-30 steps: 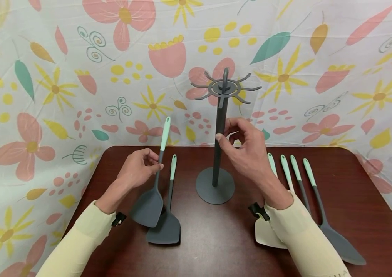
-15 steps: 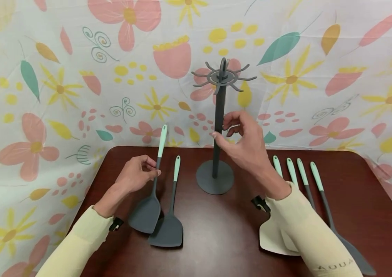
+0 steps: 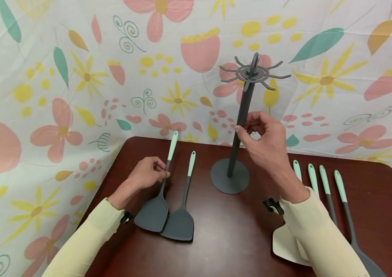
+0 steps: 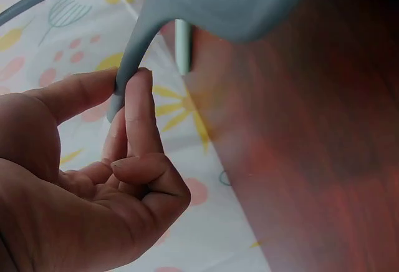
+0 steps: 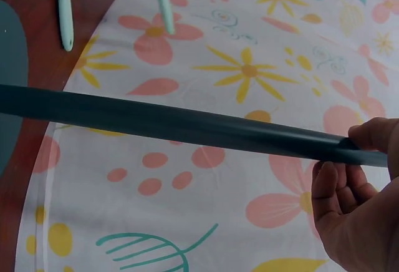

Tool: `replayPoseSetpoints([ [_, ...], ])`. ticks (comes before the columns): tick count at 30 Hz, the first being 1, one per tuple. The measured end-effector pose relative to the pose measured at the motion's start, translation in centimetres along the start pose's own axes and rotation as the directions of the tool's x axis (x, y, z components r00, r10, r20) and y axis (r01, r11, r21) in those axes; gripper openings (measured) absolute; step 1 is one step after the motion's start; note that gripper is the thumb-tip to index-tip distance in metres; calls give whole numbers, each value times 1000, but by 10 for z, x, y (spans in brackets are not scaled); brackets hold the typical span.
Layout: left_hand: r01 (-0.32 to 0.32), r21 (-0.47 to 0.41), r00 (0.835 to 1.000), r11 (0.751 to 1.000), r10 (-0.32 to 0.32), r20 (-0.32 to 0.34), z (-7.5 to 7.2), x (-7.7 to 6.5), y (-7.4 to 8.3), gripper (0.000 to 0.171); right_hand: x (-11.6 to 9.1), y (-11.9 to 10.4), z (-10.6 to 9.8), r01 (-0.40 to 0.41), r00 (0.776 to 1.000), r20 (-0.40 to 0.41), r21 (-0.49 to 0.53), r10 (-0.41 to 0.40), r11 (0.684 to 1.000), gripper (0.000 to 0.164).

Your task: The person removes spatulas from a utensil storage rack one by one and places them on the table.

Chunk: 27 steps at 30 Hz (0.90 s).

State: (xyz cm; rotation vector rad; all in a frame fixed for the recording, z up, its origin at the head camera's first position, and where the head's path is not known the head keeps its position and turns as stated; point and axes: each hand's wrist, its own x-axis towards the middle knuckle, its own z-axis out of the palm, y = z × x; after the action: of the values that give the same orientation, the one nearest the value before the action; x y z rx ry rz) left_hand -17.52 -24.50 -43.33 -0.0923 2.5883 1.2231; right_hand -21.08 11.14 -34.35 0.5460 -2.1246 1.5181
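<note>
My left hand (image 3: 149, 173) pinches the grey neck of a spatula (image 3: 154, 211) between thumb and fingers, just under its mint-green handle. Its broad grey head points toward me and overlaps the corner of a second grey spatula (image 3: 180, 225) lying flat on the table. In the left wrist view the held spatula's neck (image 4: 140, 41) passes between thumb and fingertips. My right hand (image 3: 267, 140) grips the dark pole of a utensil stand (image 3: 239, 123) about midway up. Its round base (image 3: 230, 182) is low at the table, and a ring of hooks (image 3: 253, 73) crowns the top.
Several more mint-handled utensils lie on the right of the brown table (image 3: 223, 246), among them a cream-headed one (image 3: 287, 246) partly hidden under my right sleeve and a grey one (image 3: 350, 219) beside it. A flower-patterned cloth (image 3: 189, 96) hangs behind the table.
The held spatula has come down and slightly left of the one lying beside it. My right hand keeps its grip on the pole. The head view has turned left, shifting everything rightward.
</note>
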Motion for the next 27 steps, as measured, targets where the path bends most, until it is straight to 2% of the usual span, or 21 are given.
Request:
replayPoseSetpoints([
  [5, 49, 54, 998, 997, -51, 35, 10, 4, -6, 21, -1, 0, -6, -1, 1000, 16, -9, 1, 1000, 20],
  [10, 60, 77, 994, 995, -66, 86, 18, 6, -16, 22, 0, -3, -6, 7, 1000, 16, -23, -7, 1000, 18],
  [17, 99, 99, 992, 990, -107, 69, 23, 6, -25, 23, 2, -2, -3, 13, 999, 47, -16, -12, 1000, 18],
  [27, 110, 171, 990, 979, -123, 70, 28, 11, -23, 27, -3, -3, -11, 15, 999, 40, -40, -14, 999, 17],
])
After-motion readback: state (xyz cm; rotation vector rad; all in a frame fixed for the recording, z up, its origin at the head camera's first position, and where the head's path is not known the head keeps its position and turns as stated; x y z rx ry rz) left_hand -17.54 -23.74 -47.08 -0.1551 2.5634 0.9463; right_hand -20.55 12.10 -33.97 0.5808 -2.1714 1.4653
